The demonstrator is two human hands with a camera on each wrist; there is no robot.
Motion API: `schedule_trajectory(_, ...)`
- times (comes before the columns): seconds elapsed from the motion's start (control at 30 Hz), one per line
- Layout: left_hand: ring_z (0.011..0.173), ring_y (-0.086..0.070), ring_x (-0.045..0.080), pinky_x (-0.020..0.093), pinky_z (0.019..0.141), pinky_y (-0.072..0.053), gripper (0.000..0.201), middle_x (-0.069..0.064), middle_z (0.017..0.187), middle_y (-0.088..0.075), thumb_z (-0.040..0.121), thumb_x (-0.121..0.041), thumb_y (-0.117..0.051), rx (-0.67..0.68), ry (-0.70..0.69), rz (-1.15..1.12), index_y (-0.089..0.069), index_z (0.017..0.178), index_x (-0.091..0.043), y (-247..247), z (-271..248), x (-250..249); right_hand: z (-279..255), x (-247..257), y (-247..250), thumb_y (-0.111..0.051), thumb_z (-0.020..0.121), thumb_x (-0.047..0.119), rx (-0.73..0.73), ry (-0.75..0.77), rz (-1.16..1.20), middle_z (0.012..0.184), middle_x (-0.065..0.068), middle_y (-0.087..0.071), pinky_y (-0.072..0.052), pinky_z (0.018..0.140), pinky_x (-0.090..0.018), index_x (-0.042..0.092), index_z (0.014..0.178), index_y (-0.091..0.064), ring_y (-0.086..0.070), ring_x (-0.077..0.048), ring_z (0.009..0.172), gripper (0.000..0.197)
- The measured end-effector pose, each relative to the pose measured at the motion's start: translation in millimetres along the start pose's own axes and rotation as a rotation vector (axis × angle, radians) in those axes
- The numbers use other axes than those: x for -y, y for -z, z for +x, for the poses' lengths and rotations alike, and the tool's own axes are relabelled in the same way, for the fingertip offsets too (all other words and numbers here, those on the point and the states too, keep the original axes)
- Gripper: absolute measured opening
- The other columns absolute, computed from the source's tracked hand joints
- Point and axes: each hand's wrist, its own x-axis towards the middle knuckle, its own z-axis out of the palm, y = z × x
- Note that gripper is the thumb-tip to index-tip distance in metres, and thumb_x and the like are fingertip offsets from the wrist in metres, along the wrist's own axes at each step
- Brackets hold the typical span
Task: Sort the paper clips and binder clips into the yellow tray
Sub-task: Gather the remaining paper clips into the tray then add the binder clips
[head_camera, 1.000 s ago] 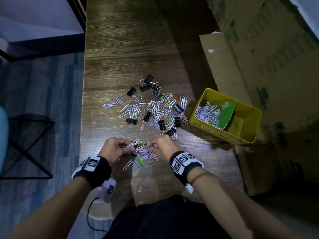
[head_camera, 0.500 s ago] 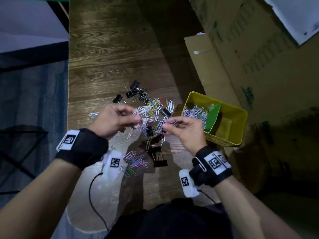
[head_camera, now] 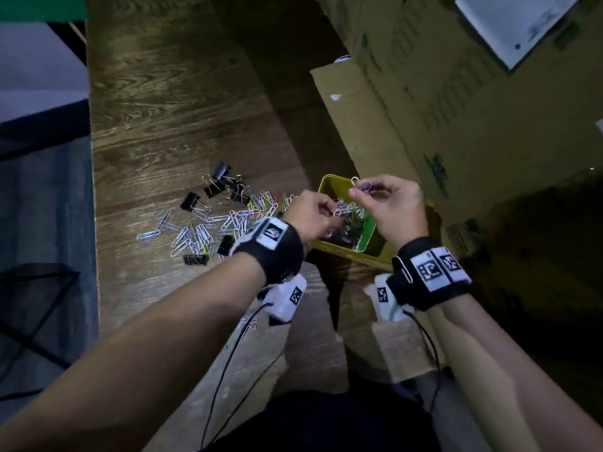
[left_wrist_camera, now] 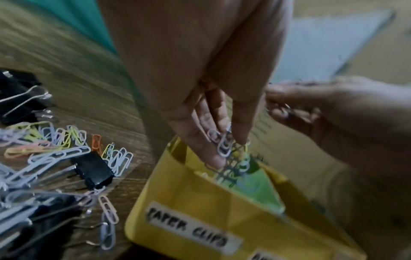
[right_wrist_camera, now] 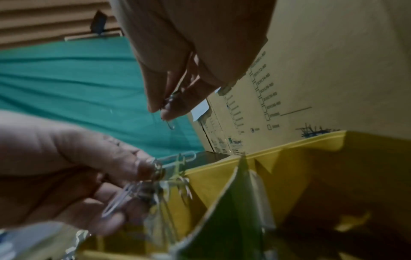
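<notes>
The yellow tray (head_camera: 350,255) stands at the right of the wooden table, split by a green divider (head_camera: 366,236); its left part is labelled "PAPER CLIPS" (left_wrist_camera: 186,227). My left hand (head_camera: 332,214) hangs over that part and pinches a bunch of paper clips (left_wrist_camera: 224,144) between thumb and fingers. Slightly higher, over the tray's far rim, my right hand (head_camera: 354,190) pinches a few paper clips (head_camera: 361,185), one dangling (right_wrist_camera: 171,125). Loose coloured paper clips (head_camera: 202,233) and black binder clips (head_camera: 222,181) lie on the table left of the tray.
Large cardboard boxes (head_camera: 456,125) rise right behind and beside the tray. The table's left edge (head_camera: 93,223) drops to a dark floor. A few paper clips (head_camera: 249,321) lie near the front edge under my left wrist, where cables hang.
Both hands rose from the near pile with paper clips in them and moved right, from over the table to above the yellow tray.
</notes>
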Motion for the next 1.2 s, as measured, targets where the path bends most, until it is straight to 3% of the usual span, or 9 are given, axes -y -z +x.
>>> schedule_trajectory(0.13, 0.082, -0.056, 0.014, 0.017, 0.071, -0.037, 0.025, 0.0, 0.091, -0.065, 0.083, -0.023, -0.065, 0.051, -0.108, 0.46, -0.067, 0.107, -0.018, -4, -1, -4, 17, -26, -17, -0.076, 0.078, 0.018, 0.169, -0.086, -0.259, 0.084, -0.007, -0.071, -0.057, 0.076, -0.041, 0.017, 0.083, -0.071, -0.067, -0.022, 0.078, 0.008)
schedule_trajectory(0.23, 0.085, -0.063, 0.012, 0.018, 0.076, -0.045, 0.018, 0.003, 0.1, -0.07, 0.089, -0.015, -0.057, 0.0, -0.099, 0.238, -0.068, 0.104, -0.018, 8, -7, 5, 27, -31, -29, -0.074, 0.08, 0.022, 0.281, -0.053, -0.494, 0.091, -0.009, -0.071, -0.057, 0.077, -0.039, 0.017, 0.094, -0.072, -0.066, -0.022, 0.08, 0.015)
schedule_trajectory(0.37, 0.074, -0.065, 0.017, 0.028, 0.063, -0.058, 0.019, 0.008, 0.087, -0.068, 0.092, -0.002, -0.05, -0.098, -0.014, -0.214, -0.064, 0.092, -0.014, 43, -33, 28, 29, -26, -35, -0.077, 0.077, 0.025, 0.466, -0.067, -0.66, 0.107, -0.01, -0.069, -0.055, 0.083, -0.036, 0.016, 0.117, -0.065, -0.066, -0.022, 0.088, 0.043)
schedule_trajectory(0.57, 0.048, -0.057, 0.003, 0.02, 0.045, -0.046, 0.016, 0.006, 0.075, -0.068, 0.091, -0.009, -0.054, -0.229, 0.126, 0.169, -0.066, 0.093, -0.018, 113, -84, 126, 16, -18, -42, -0.078, 0.076, 0.024, 0.338, -0.017, -0.621, 0.092, -0.003, -0.07, -0.056, 0.083, -0.037, 0.015, 0.116, -0.066, -0.064, -0.018, 0.083, 0.043)
schedule_trajectory(0.67, 0.061, -0.06, 0.009, 0.021, 0.055, -0.044, 0.021, 0.008, 0.079, -0.068, 0.087, -0.003, -0.053, -0.238, 0.107, 0.453, -0.069, 0.093, -0.016, 119, -107, 163, 7, -9, -50, -0.076, 0.078, 0.024, 0.293, 0.031, -0.576, 0.083, 0.001, -0.069, -0.057, 0.082, -0.039, 0.014, 0.114, -0.066, -0.065, -0.017, 0.08, 0.039)
schedule_trajectory(0.73, 0.088, -0.063, 0.027, 0.028, 0.073, -0.046, 0.027, 0.013, 0.104, -0.067, 0.086, -0.001, -0.052, -0.245, 0.063, 0.563, -0.067, 0.103, -0.016, 113, -118, 179, -4, 0, -58, -0.074, 0.08, 0.028, 0.301, 0.079, -0.561, 0.09, 0.0, -0.07, -0.057, 0.081, -0.035, 0.016, 0.115, -0.066, -0.064, -0.014, 0.081, 0.039)
schedule_trajectory(0.87, 0.13, -0.036, 0.033, 0.047, 0.106, -0.036, 0.048, 0.013, 0.144, -0.038, 0.088, -0.007, -0.049, -0.11, 0.033, 0.739, -0.045, 0.135, -0.018, 86, -132, 204, -39, 11, -83, -0.069, 0.083, 0.033, 0.414, 0.229, -0.514, 0.086, 0.007, -0.057, -0.049, 0.068, -0.021, 0.018, 0.112, -0.066, -0.054, -0.005, 0.073, 0.033)
schedule_trajectory(1.1, 0.113, -0.051, 0.032, 0.048, 0.09, -0.049, 0.042, 0.014, 0.125, -0.053, 0.08, -0.016, -0.051, -0.1, -0.114, 0.729, -0.055, 0.122, -0.013, 61, -171, 219, -124, -21, -149, -0.063, 0.089, 0.022, 0.972, 0.373, -0.615, 0.117, -0.003, -0.06, -0.052, 0.078, -0.024, 0.017, 0.119, -0.063, -0.056, -0.01, 0.089, 0.03)
schedule_trajectory(1.2, 0.103, -0.051, 0.035, 0.048, 0.083, -0.049, 0.047, 0.015, 0.119, -0.052, 0.075, -0.017, -0.047, -0.287, 0.127, 0.671, -0.053, 0.121, -0.014, 84, -184, 228, -153, -36, -172, -0.056, 0.089, 0.011, 0.987, 0.41, -0.768, 0.129, -0.009, -0.048, -0.05, 0.089, -0.042, 0.014, 0.13, -0.049, -0.051, -0.028, 0.114, 0.042)
